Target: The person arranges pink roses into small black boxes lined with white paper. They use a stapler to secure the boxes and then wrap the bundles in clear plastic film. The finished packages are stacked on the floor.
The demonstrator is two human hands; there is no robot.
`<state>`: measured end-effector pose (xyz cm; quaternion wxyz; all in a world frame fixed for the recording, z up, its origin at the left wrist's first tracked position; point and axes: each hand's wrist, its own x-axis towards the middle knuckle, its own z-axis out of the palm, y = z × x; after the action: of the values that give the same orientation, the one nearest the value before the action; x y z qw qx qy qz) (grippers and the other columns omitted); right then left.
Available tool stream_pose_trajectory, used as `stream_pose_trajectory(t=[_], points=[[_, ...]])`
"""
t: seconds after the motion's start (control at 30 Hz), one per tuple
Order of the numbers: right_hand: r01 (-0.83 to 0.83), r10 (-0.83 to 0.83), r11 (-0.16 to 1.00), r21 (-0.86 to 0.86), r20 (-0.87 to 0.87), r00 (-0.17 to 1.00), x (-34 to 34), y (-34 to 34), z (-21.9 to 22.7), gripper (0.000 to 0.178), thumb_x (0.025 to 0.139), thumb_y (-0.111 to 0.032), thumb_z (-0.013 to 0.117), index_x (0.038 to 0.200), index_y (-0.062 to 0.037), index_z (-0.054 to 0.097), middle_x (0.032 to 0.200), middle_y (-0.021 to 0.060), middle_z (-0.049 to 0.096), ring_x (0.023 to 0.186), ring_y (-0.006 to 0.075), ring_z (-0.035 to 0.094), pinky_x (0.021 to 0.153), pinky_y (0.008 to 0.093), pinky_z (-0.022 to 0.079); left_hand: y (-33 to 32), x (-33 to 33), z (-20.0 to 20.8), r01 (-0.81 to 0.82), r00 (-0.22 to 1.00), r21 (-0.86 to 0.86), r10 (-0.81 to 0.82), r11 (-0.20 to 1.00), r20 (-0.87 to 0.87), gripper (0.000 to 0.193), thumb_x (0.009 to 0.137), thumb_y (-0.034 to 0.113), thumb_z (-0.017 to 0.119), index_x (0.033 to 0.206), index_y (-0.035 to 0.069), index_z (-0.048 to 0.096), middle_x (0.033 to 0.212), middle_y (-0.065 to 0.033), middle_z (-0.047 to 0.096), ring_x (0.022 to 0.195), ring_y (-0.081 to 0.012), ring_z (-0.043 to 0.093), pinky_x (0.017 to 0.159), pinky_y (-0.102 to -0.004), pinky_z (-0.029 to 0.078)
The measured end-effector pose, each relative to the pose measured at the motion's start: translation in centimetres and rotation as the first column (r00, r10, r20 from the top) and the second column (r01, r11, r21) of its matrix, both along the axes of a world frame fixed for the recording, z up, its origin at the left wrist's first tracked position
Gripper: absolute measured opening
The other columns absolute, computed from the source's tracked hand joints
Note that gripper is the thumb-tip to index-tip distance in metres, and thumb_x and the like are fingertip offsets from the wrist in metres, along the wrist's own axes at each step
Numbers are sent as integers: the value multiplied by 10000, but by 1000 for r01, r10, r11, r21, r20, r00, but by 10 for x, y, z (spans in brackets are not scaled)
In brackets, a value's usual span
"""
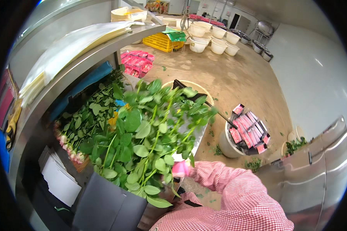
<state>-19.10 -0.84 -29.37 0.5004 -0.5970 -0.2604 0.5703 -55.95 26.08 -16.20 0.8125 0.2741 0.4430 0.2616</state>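
Long leafy rose stems (154,134) fill the middle of the view, spread above the bench, some blurred. From the lower right comes my right arm in a red-and-white checked sleeve (239,184), bent toward the stems. At its cuff my right hand (181,168) shows only as a blurred pink and white patch against the leaves; its fingers cannot be made out. My left hand is not seen; foliage covers that area. Beyond, more rose stems lie on the bench, their pale pink rose heads (78,157) facing the near left. Small orange and blue patches show between the leaves.
A dark grey panel (108,204) stands at the near edge, beside white sheets (59,177). A metal shelf (85,57) overhangs the left. A bucket of pink-wrapped packs (227,138) stands right. White tubs (199,44) and a yellow crate (162,42) stand behind.
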Motion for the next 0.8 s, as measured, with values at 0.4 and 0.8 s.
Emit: stream_pose_trajectory(t=[0.4,0.8], points=[[-604,783,621,-500,358,509,113,-85,249,780,727,-137,687,1438,-87,369,1048,209,567,891,319,635,787,428,525,-33,165,45,581,715,758,260,294,-649,282,876,93,613,1147,25,649,1268,-132,602,1200,-293,545,1027,-385,425],[-428,500,11,-904,376,-780,104,237,218,568,755,-214,704,1266,-14,556,1168,142,623,1028,306,640,893,501,445,-36,267,-24,864,496,498,309,-79,-812,124,808,231,603,846,114,624,878,-95,606,880,-315,588,801,-438,442]])
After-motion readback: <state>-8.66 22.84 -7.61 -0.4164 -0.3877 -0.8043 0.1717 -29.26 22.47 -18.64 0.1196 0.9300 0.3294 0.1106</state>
